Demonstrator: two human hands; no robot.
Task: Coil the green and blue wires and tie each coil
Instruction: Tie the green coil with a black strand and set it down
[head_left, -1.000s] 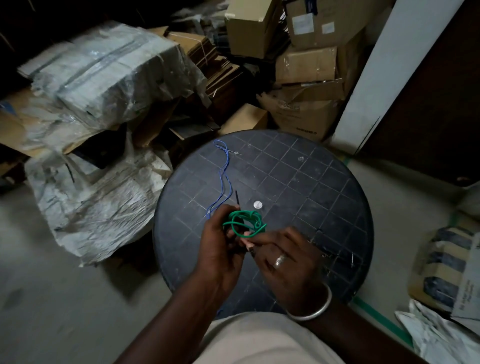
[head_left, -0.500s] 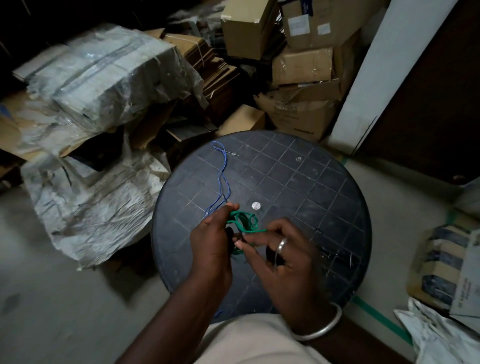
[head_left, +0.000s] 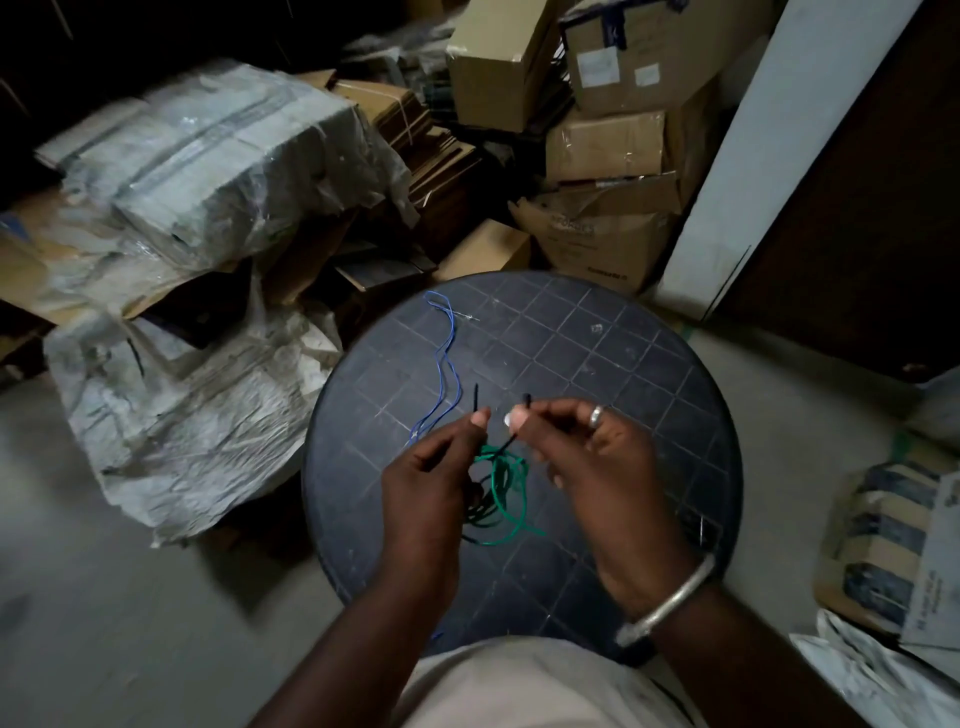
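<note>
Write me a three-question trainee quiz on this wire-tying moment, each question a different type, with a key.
1. True or false: the blue wire is already coiled and tied.
2. Multiple choice: the green wire is A) hanging between the two hands, B) lying flat at the table's far edge, C) on the floor.
3. Fill in: the left hand and right hand each pinch one end of a thin ____ tie.

Key: 1 false, it lies loose on the round table; 2 A; 3 black.
</note>
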